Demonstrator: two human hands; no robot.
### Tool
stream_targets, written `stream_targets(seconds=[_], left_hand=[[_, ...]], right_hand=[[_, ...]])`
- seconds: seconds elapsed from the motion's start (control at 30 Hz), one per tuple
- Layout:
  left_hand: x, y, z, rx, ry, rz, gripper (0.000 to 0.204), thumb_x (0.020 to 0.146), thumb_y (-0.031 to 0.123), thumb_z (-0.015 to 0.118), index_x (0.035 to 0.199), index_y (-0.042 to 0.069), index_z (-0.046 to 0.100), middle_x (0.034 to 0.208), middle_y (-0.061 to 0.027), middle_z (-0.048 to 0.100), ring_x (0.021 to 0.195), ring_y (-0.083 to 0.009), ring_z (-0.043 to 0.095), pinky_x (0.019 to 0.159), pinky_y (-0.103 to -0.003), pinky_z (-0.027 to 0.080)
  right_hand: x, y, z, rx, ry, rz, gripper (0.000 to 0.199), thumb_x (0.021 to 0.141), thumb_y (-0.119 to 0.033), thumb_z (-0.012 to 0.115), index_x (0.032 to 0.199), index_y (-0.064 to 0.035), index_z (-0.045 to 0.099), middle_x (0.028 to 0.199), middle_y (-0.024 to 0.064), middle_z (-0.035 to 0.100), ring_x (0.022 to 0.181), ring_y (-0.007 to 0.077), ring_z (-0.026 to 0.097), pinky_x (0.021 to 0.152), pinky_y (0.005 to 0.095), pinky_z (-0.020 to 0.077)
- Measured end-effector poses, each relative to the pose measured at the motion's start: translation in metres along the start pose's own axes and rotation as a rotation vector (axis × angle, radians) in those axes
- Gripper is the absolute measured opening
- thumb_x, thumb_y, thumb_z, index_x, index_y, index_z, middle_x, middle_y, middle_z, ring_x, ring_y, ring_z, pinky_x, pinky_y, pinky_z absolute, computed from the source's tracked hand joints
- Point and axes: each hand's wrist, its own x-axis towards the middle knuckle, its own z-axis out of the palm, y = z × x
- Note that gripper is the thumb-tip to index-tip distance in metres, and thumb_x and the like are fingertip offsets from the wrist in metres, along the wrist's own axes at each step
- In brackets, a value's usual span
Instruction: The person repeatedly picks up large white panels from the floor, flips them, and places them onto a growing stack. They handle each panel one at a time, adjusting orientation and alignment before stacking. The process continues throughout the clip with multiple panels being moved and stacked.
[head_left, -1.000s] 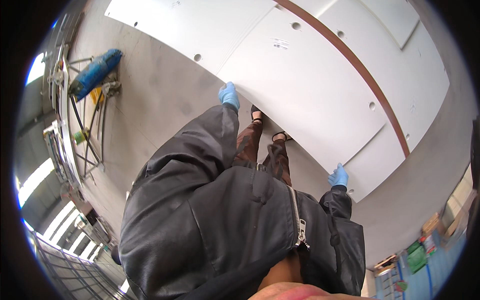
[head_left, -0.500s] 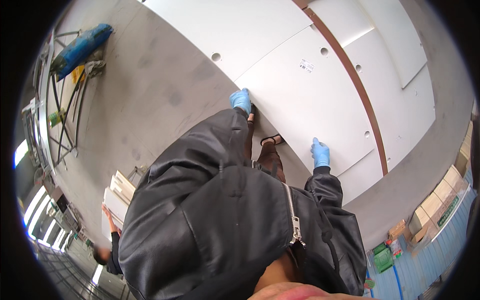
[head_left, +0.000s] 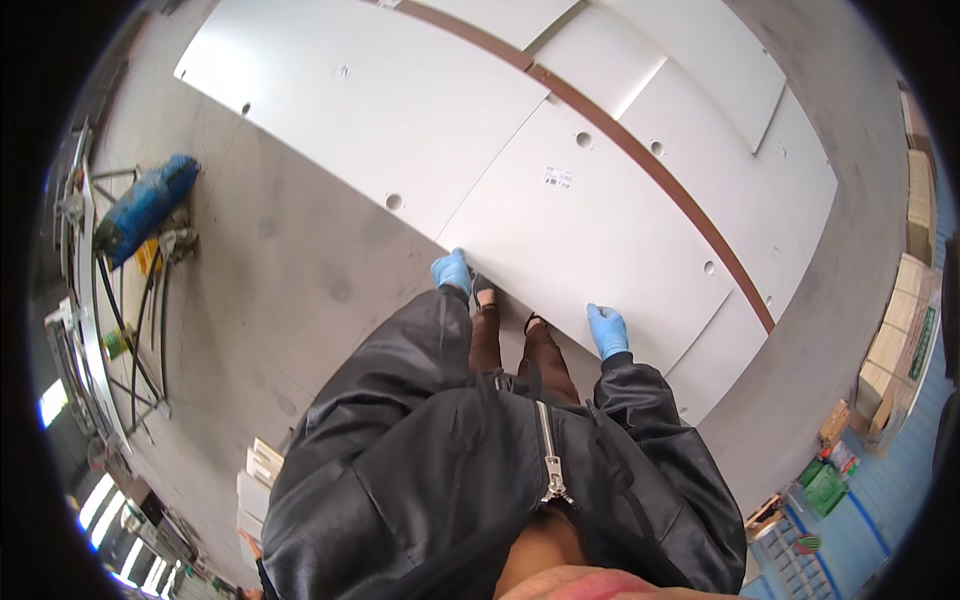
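Both hands wear light blue gloves and reach to the near edge of a large white panel [head_left: 630, 240], which has round holes and a small label [head_left: 558, 178]. My left hand [head_left: 452, 271] is closed over the panel's near left corner, beside the seam with a neighbouring white panel [head_left: 330, 120]. Farther right along the same edge, my right hand [head_left: 607, 330] is over the panel's face, its fingers curled together. What they hold, if anything, is hidden.
A brown strip [head_left: 655, 158] divides these panels from more white ones [head_left: 745, 160] beyond. To the left, a blue bag [head_left: 150, 208] lies on a metal frame [head_left: 112, 310]. On the right are stacked wooden boards [head_left: 898, 330] and a green container [head_left: 823, 488]. My feet are just below the panel edge.
The view has turned and shifted, so the panels and both hands sit lower and farther left. My left hand stays at the panel's corner; the right stays near its edge with fingers curled.
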Motion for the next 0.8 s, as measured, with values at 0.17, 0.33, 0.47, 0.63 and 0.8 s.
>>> stream_targets(seconds=[0.17, 0.33, 0.47, 0.63, 0.8], left_hand=[[-0.044, 0.049, -0.016, -0.436, -0.048, -0.314, 0.029, 0.095, 0.024, 0.064, 0.099, -0.005, 0.065, 0.091, -0.0194, 0.071, 0.077, -0.0317, 0.072, 0.066, -0.045, 0.062], [-0.056, 0.062, -0.022, -0.543, -0.046, -0.447, 0.028, 0.096, 0.023, 0.065, 0.107, -0.003, 0.063, 0.098, -0.0175, 0.072, 0.081, -0.0352, 0.071, 0.069, -0.050, 0.061], [-0.051, 0.052, -0.027, -0.521, -0.114, -0.399, 0.024, 0.097, 0.024, 0.066, 0.103, 0.000, 0.065, 0.094, -0.0173, 0.072, 0.082, -0.0344, 0.071, 0.069, -0.049, 0.062], [-0.049, 0.051, -0.029, -0.500, -0.094, -0.369, 0.022, 0.097, 0.022, 0.064, 0.098, 0.000, 0.066, 0.089, -0.0164, 0.072, 0.079, -0.0318, 0.071, 0.068, -0.047, 0.062], [-0.054, 0.054, -0.030, -0.490, -0.109, -0.362, 0.021, 0.096, 0.022, 0.064, 0.095, 0.001, 0.066, 0.089, -0.0160, 0.072, 0.078, -0.0297, 0.071, 0.066, -0.044, 0.062]], right_hand=[[0.017, -0.014, -0.013, -0.242, 0.114, -0.172, 0.036, 0.091, -0.034, 0.059, 0.103, -0.0037, 0.073, 0.101, 0.0211, 0.073, 0.099, 0.0407, 0.068, 0.087, 0.0483, 0.0528], [0.076, -0.050, -0.037, -0.431, 0.310, -0.553, 0.040, 0.088, -0.033, 0.063, 0.114, -0.0036, 0.068, 0.113, 0.0196, 0.069, 0.105, 0.0366, 0.066, 0.094, 0.0459, 0.0506], [0.142, -0.105, -0.050, -0.616, 0.435, -0.780, 0.064, 0.082, -0.041, 0.072, 0.133, -0.0048, 0.058, 0.151, 0.0183, 0.048, 0.138, 0.0355, 0.045, 0.112, 0.0481, 0.0354], [0.205, -0.180, -0.047, -0.681, 0.432, -0.775, 0.090, 0.076, -0.053, 0.077, 0.146, -0.0068, 0.045, 0.160, 0.0163, 0.036, 0.148, 0.0327, 0.032, 0.117, 0.0492, 0.0269], [0.211, -0.211, -0.039, -0.700, 0.239, -0.512, 0.103, 0.073, -0.059, 0.080, 0.152, -0.0098, 0.037, 0.161, 0.0131, 0.034, 0.151, 0.0302, 0.027, 0.120, 0.0506, 0.0201]])
